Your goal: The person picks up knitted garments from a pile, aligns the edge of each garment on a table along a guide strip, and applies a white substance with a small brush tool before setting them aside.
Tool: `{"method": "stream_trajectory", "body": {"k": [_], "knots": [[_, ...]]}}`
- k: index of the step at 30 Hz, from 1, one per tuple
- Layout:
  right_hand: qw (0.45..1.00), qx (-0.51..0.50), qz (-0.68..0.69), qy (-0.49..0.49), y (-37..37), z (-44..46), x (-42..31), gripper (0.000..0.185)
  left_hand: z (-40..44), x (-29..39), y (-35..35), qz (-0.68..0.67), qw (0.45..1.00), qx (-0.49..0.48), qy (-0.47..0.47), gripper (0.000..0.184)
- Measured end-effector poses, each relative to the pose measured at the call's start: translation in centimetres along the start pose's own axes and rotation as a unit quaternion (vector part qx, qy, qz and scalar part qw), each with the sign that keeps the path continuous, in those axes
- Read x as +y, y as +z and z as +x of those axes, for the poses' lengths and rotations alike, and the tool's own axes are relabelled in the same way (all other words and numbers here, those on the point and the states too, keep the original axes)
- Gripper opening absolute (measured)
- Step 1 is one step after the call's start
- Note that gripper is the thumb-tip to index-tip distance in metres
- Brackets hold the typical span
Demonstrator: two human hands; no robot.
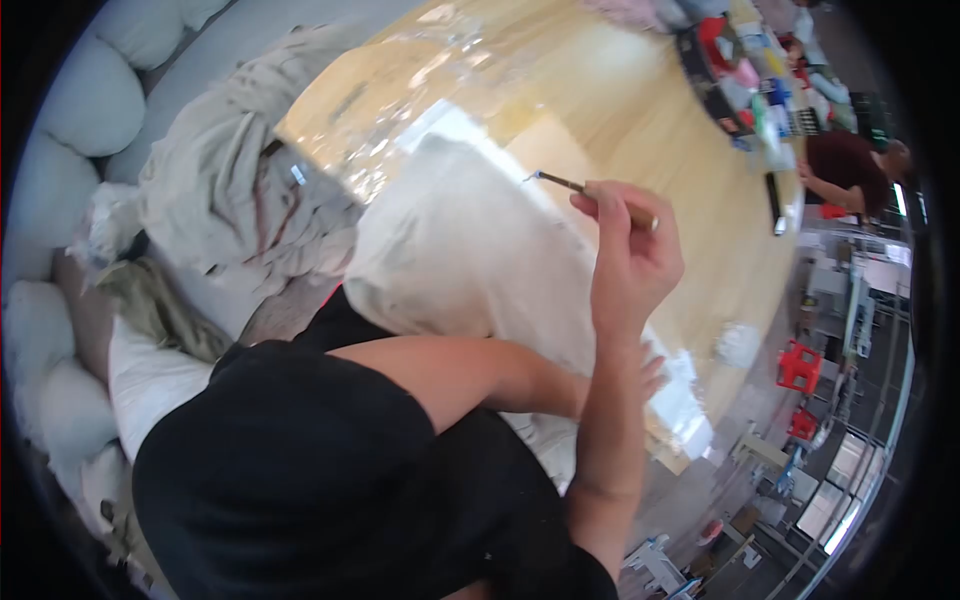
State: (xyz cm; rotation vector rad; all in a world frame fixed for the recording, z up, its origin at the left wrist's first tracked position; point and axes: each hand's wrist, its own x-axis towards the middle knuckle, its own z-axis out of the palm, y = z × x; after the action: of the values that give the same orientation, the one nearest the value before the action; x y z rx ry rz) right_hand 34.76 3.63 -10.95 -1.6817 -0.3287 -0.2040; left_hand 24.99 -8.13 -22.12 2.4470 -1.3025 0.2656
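My right hand (640, 245) is raised over the wooden table (610, 90), its fingers closed round a thin dark pen-like tool (562, 181) with a bluish tip. The tip is near the upper edge of a pale beige cloth (480, 230), which lies over a white sheet (440, 120). Behind my right forearm, my left hand (652, 372) rests at the cloth's lower right end. Its visible fingers are apart, and the rest of that hand is hidden.
Crumpled grey cloth (215, 170) lies left of the table. Clear shiny plastic (400, 130) covers the table's left part. A black object (775, 203) and a white bundle (737, 344) are on the right. A person (848, 172) is beyond, near red stools (799, 366).
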Motion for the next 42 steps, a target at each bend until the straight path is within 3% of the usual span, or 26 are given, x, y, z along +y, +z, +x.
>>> {"method": "stream_trajectory", "body": {"k": [3, 5, 6, 7, 8, 9, 11, 13, 14, 16, 17, 19, 21, 23, 25, 27, 29, 30, 32, 33, 35, 37, 38, 39, 40, 42], "knots": [[0.974, 0.056, -0.165, -0.144, -4.4, -1.4, -1.1, 0.005, -1.1, -1.0, 0.7, -0.088, 0.996, 0.027, 0.007, 0.055], [0.981, 0.134, -0.138, -0.010, -6.2, -4.2, -3.0, 0.010, -0.7, -2.1, -0.3, -0.248, 0.969, 0.007, -0.007, 0.057], [0.983, 0.153, -0.097, 0.007, -7.2, -5.4, -3.1, 0.012, -1.3, -2.6, -1.5, -0.430, 0.900, -0.030, -0.062, 0.058], [0.985, 0.163, -0.046, 0.029, -8.3, -6.7, -2.7, 0.014, -2.3, -3.1, -3.2, -0.499, 0.861, -0.058, -0.079, 0.060], [0.982, 0.146, -0.112, 0.042, -9.6, -8.1, -2.0, 0.016, -4.6, -4.0, -4.1, -0.203, 0.976, -0.038, 0.064, 0.054], [0.975, 0.124, -0.173, 0.061, -10.5, -9.4, -0.7, 0.018, -7.7, -5.4, -6.9, -0.235, 0.971, -0.008, 0.050, 0.046], [0.934, 0.059, -0.353, -0.025, -11.0, -11.6, 3.5, 0.019, -12.3, -10.7, -12.3, -0.436, 0.858, -0.260, 0.076, 0.042], [0.925, 0.004, -0.376, 0.059, -10.0, -13.5, 5.3, 0.015, -19.0, -15.3, -14.7, -0.580, 0.740, -0.332, -0.072, 0.039], [0.925, 0.008, -0.375, 0.053, -10.0, -13.2, 6.0, 0.015, -21.9, -17.1, -15.8, -0.513, 0.711, -0.408, -0.254, 0.038], [0.909, 0.017, -0.415, -0.029, -9.7, -13.1, 7.4, 0.010, -29.1, -20.3, -12.3, -0.338, 0.766, -0.411, -0.361, 0.038], [0.908, 0.030, -0.414, -0.048, -9.7, -11.8, 6.6, 0.009, -30.9, -19.6, -12.2, -0.113, 0.822, -0.419, -0.368, 0.040], [0.909, 0.064, -0.406, -0.070, -11.0, -6.2, 4.4, 0.006, -33.8, -19.0, -10.0, -0.267, 0.883, -0.174, -0.346, 0.045], [0.912, 0.109, -0.390, -0.063, -11.6, 1.4, 0.7, 0.007, -34.3, -19.5, -5.2, -0.501, 0.746, -0.051, -0.436, 0.051], [0.871, 0.130, -0.435, -0.185, -12.0, 9.4, -1.6, 0.009, -31.3, -18.0, -5.1, -0.560, 0.701, 0.009, -0.440, 0.047], [0.832, 0.184, -0.460, -0.249, -12.6, 16.6, -2.7, 0.012, -28.4, -16.7, -6.8, -0.599, 0.701, 0.023, -0.386, 0.043], [0.823, 0.213, -0.453, -0.270, -12.5, 20.2, -2.7, 0.013, -27.9, -17.0, -5.3, -0.657, 0.664, -0.053, -0.351, 0.042], [0.827, 0.258, -0.458, -0.198, -13.1, 22.2, -0.9, 0.012, -28.0, -17.2, -3.6, -0.602, 0.737, -0.065, -0.301, 0.037], [0.831, 0.252, -0.468, -0.165, -13.3, 22.2, 0.9, 0.012, -28.1, -17.3, -3.6, -0.600, 0.736, -0.065, -0.307, 0.037], [0.846, 0.226, -0.451, -0.173, -13.3, 20.2, 4.5, 0.011, -26.1, -15.8, -6.4, -0.309, 0.868, -0.197, -0.337, 0.034], [0.854, 0.206, -0.438, -0.189, -13.5, 18.5, 5.8, 0.011, -25.2, -15.0, -7.2, -0.282, 0.878, -0.212, -0.324, 0.034], [0.895, 0.168, -0.395, -0.119, -13.1, 13.4, 4.8, 0.016, -25.4, -14.3, -5.2, -0.528, 0.783, -0.154, -0.291, 0.033], [0.928, 0.147, -0.327, -0.101, -12.3, 6.7, 2.1, 0.014, -22.3, -12.2, -9.5, -0.689, 0.625, -0.158, -0.333, 0.033], [0.936, 0.146, -0.307, -0.091, -12.1, 3.3, 0.7, 0.009, -20.0, -12.2, -11.4, -0.638, 0.669, -0.189, -0.330, 0.034], [0.944, 0.146, -0.288, -0.068, -11.8, -0.1, -1.2, 0.007, -17.7, -11.0, -14.1, -0.836, 0.403, -0.148, -0.342, 0.035], [0.946, 0.151, -0.283, -0.053, -11.5, -3.6, -2.9, 0.007, -16.2, -12.5, -12.9, -0.897, 0.333, -0.191, -0.219, 0.034], [0.964, 0.140, -0.220, -0.053, -10.8, -9.9, -5.4, 0.014, -10.7, -10.2, -18.0, -0.891, 0.361, -0.089, -0.259, 0.029]]}}
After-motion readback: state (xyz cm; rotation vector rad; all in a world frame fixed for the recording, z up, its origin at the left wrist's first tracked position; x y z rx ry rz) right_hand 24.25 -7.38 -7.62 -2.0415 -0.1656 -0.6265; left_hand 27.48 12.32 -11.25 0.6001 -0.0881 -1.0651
